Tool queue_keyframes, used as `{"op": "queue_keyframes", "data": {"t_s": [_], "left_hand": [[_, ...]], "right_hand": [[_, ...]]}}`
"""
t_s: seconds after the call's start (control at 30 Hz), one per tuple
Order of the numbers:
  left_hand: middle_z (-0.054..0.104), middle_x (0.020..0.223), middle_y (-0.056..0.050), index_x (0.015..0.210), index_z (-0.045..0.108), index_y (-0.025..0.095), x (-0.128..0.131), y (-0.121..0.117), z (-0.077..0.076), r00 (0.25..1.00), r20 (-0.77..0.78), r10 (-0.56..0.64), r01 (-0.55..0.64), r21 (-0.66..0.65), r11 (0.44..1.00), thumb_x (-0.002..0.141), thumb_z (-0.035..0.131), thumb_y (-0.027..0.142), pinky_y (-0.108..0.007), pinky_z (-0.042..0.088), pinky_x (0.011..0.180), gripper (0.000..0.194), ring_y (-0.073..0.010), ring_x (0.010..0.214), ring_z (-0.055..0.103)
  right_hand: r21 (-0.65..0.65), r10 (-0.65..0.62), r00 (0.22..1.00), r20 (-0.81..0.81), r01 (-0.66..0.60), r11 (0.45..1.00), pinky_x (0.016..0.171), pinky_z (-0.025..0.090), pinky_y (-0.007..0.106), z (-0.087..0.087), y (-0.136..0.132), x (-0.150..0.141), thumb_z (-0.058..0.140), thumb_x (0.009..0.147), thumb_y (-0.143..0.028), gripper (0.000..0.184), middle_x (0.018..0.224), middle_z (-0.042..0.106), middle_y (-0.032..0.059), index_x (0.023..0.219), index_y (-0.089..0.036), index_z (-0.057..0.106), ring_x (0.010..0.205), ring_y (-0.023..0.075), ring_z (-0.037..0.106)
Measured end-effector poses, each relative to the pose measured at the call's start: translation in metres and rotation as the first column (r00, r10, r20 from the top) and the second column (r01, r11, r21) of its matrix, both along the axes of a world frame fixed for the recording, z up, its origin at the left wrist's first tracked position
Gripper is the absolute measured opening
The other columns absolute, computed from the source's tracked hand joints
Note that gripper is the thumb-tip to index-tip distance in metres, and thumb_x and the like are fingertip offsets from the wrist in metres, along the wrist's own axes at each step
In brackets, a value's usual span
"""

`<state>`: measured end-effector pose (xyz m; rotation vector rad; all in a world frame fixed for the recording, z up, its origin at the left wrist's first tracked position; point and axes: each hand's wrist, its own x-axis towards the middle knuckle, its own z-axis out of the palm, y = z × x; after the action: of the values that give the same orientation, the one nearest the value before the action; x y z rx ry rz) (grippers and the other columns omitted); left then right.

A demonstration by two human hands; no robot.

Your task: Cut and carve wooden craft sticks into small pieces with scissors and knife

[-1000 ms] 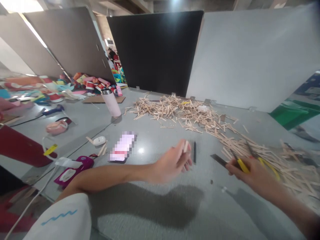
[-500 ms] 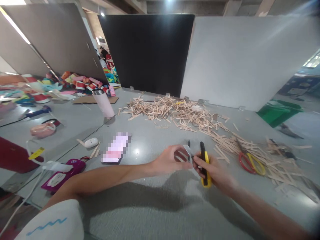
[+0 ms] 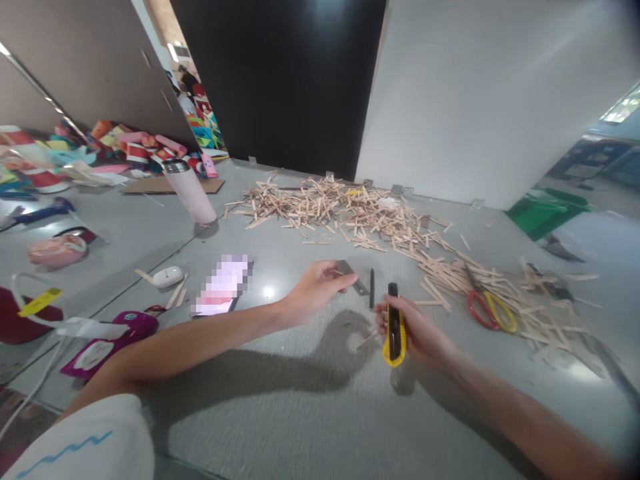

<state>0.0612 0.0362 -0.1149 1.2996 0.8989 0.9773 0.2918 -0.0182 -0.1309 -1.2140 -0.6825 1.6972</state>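
Note:
My left hand (image 3: 320, 287) pinches a flat grey metal blade (image 3: 356, 280) between thumb and fingers; the blade slants down to the right. In my right hand (image 3: 407, 320) is a yellow and black utility knife (image 3: 395, 327), held upright with its black end up. No blade can be made out on the knife. Between the hands a thin black stick (image 3: 371, 288), perhaps a pen, lies on the grey table (image 3: 310, 413). A small wooden stick (image 3: 367, 339) lies just left of the knife.
A heap of thin wooden sticks (image 3: 300, 207) spreads along the back and right. Red and yellow scissors (image 3: 493, 310) rest on it. To the left are a phone (image 3: 225, 283), a white mouse (image 3: 167, 277), a pink bottle (image 3: 190, 192) and a purple power strip (image 3: 113, 343).
My hands have moved apart: the left went up and left with the blade, while the right stays low with the knife. The view has tilted down slightly.

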Motion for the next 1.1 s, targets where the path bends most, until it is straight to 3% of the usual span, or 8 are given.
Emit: {"op": "queue_keyframes", "data": {"t_s": [0.07,0.17,0.3,0.47,0.6,0.8,0.97,1.1], "left_hand": [[0.078,0.098,-0.007,0.102,0.083,0.019,0.000,-0.001,-0.003,1.000,-0.013,-0.024,0.024,-0.027,0.999,0.087,0.087,0.049,-0.034,0.049,0.084,0.033,-0.0202,0.090,0.068],[0.078,0.099,-0.008,0.100,0.083,0.018,0.002,-0.005,-0.006,0.997,-0.028,-0.069,0.068,-0.056,0.996,0.087,0.088,0.049,-0.035,0.050,0.084,0.034,-0.0206,0.091,0.068],[0.079,0.098,-0.008,0.096,0.083,0.017,0.003,-0.005,-0.004,0.995,-0.028,-0.095,0.093,-0.066,0.993,0.086,0.089,0.046,-0.035,0.049,0.085,0.032,-0.0203,0.091,0.067],[0.082,0.109,-0.008,0.114,0.085,0.020,0.004,-0.006,0.002,0.990,0.024,-0.140,0.141,-0.080,0.987,0.084,0.092,0.045,-0.037,0.049,0.096,0.040,-0.0226,0.102,0.070],[0.082,0.120,-0.010,0.109,0.087,0.020,0.006,-0.011,0.003,0.968,0.072,-0.240,0.245,-0.074,0.967,0.083,0.094,0.044,-0.040,0.049,0.105,0.037,-0.0256,0.113,0.072],[0.083,0.094,-0.008,0.094,0.087,0.017,0.008,-0.011,-0.003,0.977,0.095,-0.189,0.201,-0.135,0.970,0.081,0.093,0.043,-0.038,0.051,0.093,0.029,-0.0213,0.090,0.072],[0.084,0.099,-0.009,0.083,0.087,0.019,0.005,-0.008,-0.002,0.983,0.094,-0.157,0.168,-0.119,0.979,0.080,0.094,0.044,-0.039,0.051,0.097,0.026,-0.0237,0.098,0.073],[0.084,0.104,-0.010,0.081,0.087,0.019,0.004,-0.006,-0.005,0.996,0.053,-0.070,0.076,-0.126,0.989,0.080,0.093,0.044,-0.040,0.049,0.100,0.025,-0.0255,0.105,0.073]], "right_hand": [[0.010,-0.026,1.000,0.002,0.026,1.000,0.073,0.066,0.028,0.002,-0.002,0.001,0.107,0.063,-0.034,0.043,0.092,0.076,0.0037,0.089,-0.020,0.076,0.082,0.0179,0.072],[0.082,-0.051,0.997,-0.062,0.056,0.995,0.088,0.068,0.032,0.008,-0.009,-0.001,0.104,0.070,-0.039,0.044,0.106,0.077,0.0025,0.105,-0.025,0.081,0.098,0.0204,0.074],[0.133,0.005,0.996,-0.086,0.007,0.991,0.057,0.061,0.026,0.018,-0.018,-0.005,0.099,0.077,-0.057,0.058,0.122,0.077,0.0023,0.124,-0.031,0.077,0.074,0.0138,0.068],[0.084,0.062,0.998,0.027,-0.064,0.994,0.041,0.041,0.018,0.018,-0.020,-0.004,0.096,0.081,-0.054,0.059,0.074,0.068,-0.0026,0.128,-0.025,0.074,0.054,0.0109,0.054],[0.090,0.086,0.995,0.058,-0.091,0.992,0.051,0.051,0.023,0.013,-0.020,-0.005,0.092,0.084,-0.045,0.053,0.080,0.073,0.0002,0.130,-0.024,0.077,0.056,0.0124,0.060],[0.160,0.175,0.984,0.045,-0.180,0.971,0.074,0.061,0.025,0.013,-0.024,-0.004,0.086,0.085,-0.030,0.057,0.098,0.080,0.0017,0.142,-0.031,0.076,0.077,0.0159,0.071],[0.163,0.205,0.976,-0.070,-0.192,0.968,0.091,0.066,0.038,0.003,-0.025,-0.010,0.093,0.085,-0.042,0.055,0.129,0.079,0.0065,0.137,-0.034,0.076,0.106,0.0238,0.078],[0.174,0.210,0.977,-0.028,-0.202,0.964,0.087,0.066,0.044,-0.018,-0.024,-0.017,0.092,0.086,-0.055,0.047,0.126,0.081,0.0116,0.120,-0.027,0.078,0.092,0.0243,0.079]]}}
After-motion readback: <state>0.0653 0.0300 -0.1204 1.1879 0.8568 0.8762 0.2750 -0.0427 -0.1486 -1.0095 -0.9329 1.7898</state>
